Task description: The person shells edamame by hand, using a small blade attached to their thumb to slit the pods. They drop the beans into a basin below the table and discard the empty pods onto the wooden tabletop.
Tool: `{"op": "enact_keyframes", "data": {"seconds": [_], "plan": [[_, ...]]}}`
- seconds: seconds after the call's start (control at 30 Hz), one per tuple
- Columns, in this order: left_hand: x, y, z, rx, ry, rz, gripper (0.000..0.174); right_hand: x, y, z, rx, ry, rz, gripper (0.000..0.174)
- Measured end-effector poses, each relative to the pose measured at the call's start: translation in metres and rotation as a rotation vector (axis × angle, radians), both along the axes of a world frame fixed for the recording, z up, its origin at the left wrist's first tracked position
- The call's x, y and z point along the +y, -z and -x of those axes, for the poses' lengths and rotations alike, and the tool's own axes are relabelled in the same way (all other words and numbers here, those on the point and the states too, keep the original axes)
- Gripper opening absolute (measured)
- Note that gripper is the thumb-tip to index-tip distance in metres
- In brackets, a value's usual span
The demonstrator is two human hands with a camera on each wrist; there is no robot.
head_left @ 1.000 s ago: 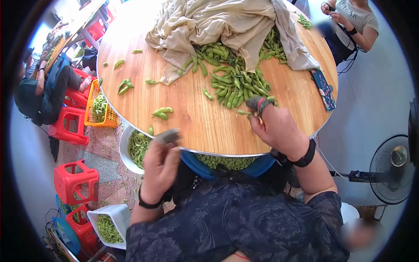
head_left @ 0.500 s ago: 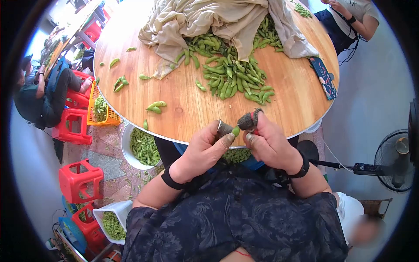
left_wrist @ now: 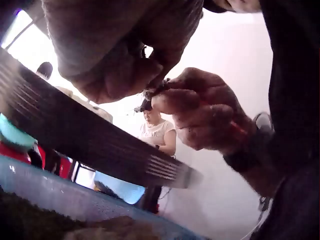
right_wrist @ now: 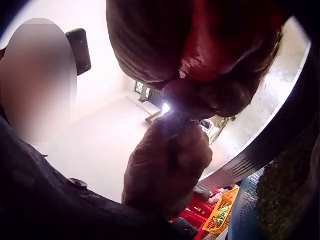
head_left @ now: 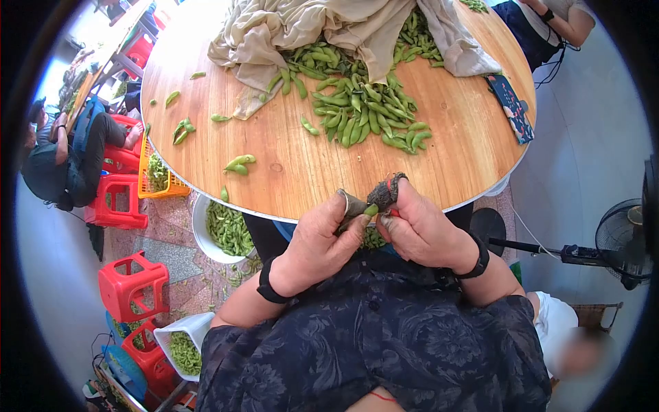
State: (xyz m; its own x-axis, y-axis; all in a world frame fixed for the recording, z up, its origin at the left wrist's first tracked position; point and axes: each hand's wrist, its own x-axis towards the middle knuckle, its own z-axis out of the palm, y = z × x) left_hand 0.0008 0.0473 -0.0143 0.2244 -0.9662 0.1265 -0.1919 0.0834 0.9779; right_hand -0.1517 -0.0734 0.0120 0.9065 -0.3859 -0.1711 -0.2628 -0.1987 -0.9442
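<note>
Close to the table's near edge, my left hand (head_left: 319, 237) pinches a green edamame pod (head_left: 371, 209) between its thumb and a finger in a grey-green cover. My right hand (head_left: 425, 226) meets it from the other side, fingers curled in at the pod's end. A dark cover with a red band (head_left: 386, 192) wraps a right fingertip, and some red shows by the right thumb. Both wrist views are dark; in the left one the right hand (left_wrist: 205, 110) touches the left fingertips. Beyond the hands lies a heap of edamame pods (head_left: 371, 110), partly beneath a beige cloth (head_left: 295, 34).
Loose pods (head_left: 240, 163) are scattered on the round wooden table (head_left: 288, 192). A phone-like patterned case (head_left: 511, 110) lies at the right edge. Below are a white tub of pods (head_left: 199, 223), a blue basin (right_wrist: 245, 200), red stools (head_left: 134, 285) and a fan (head_left: 618, 237).
My left hand came in from the left and my right hand drew back from the heap with a pod. Both now meet at that pod near the table's edge.
</note>
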Motion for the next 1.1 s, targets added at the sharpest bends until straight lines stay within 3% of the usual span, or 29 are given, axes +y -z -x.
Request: {"op": "enact_keyframes", "data": {"seconds": [0.07,0.17,0.3,0.4,0.47,0.5,0.53,0.57,0.63,0.67,0.7,0.73,0.8,0.83,0.87,0.9,0.93,1.1], "plan": [[0.0,0.002,0.001,-0.278,-0.047,0.1,0.009,0.001,0.004,0.0,-0.046,-0.009,0.122,0.019],[0.0,0.003,0.0,-0.485,-0.053,0.199,0.01,0.001,0.008,-0.002,-0.073,-0.002,0.217,0.018],[-0.001,0.006,0.003,-0.327,-0.125,0.157,0.013,0.002,0.013,0.0,-0.132,0.009,0.277,0.018],[0.001,0.001,-0.005,-0.123,0.027,0.124,0.009,0.001,0.012,0.002,-0.178,-0.027,0.28,0.017],[0.005,-0.006,-0.011,0.653,0.276,-0.373,0.015,-0.001,0.004,0.002,-0.195,-0.071,0.254,0.016],[0.004,-0.006,-0.011,0.654,0.275,-0.377,0.015,-0.001,-0.007,0.002,-0.133,-0.092,-0.032,0.014],[0.002,-0.006,-0.011,0.945,0.338,-0.407,0.019,-0.001,-0.014,0.002,-0.071,-0.111,-0.316,0.012],[0.001,-0.006,-0.011,1.237,0.399,-0.429,0.024,-0.001,-0.016,0.002,-0.072,-0.111,-0.316,0.012],[-0.002,0.002,-0.013,1.28,0.497,-0.374,0.025,-0.002,-0.018,0.002,-0.008,-0.04,-0.512,0.009],[-0.002,0.002,-0.013,1.051,0.413,-0.397,0.025,-0.003,-0.016,0.003,-0.008,-0.035,-0.511,0.009],[-0.003,0.001,-0.012,0.823,0.331,-0.414,0.028,-0.004,-0.012,0.003,-0.034,-0.004,-0.337,0.009],[-0.001,0.001,-0.007,0.824,0.337,-0.417,0.028,-0.004,-0.007,0.005,-0.057,0.027,-0.163,0.009],[0.004,-0.001,0.004,-0.013,-0.071,-0.053,0.035,-0.005,-0.001,0.008,-0.059,0.069,-0.06,0.01],[0.004,-0.003,0.003,-0.013,-0.069,-0.054,0.035,-0.005,0.002,0.009,-0.065,0.105,0.044,0.012],[0.004,-0.006,0.0,-0.2,-0.063,0.04,0.037,-0.003,0.005,0.009,-0.066,0.106,0.042,0.012],[0.003,-0.01,-0.003,-0.387,-0.056,0.134,0.04,0.0,0.009,0.008,-0.124,0.11,0.217,0.014],[0.001,-0.012,-0.005,-0.352,0.04,0.118,0.038,0.003,0.01,0.007,-0.182,0.113,0.391,0.015],[-0.003,0.001,-0.007,-0.184,0.174,0.044,0.035,0.01,0.005,0.007,-0.294,-0.029,0.371,0.016]]}}
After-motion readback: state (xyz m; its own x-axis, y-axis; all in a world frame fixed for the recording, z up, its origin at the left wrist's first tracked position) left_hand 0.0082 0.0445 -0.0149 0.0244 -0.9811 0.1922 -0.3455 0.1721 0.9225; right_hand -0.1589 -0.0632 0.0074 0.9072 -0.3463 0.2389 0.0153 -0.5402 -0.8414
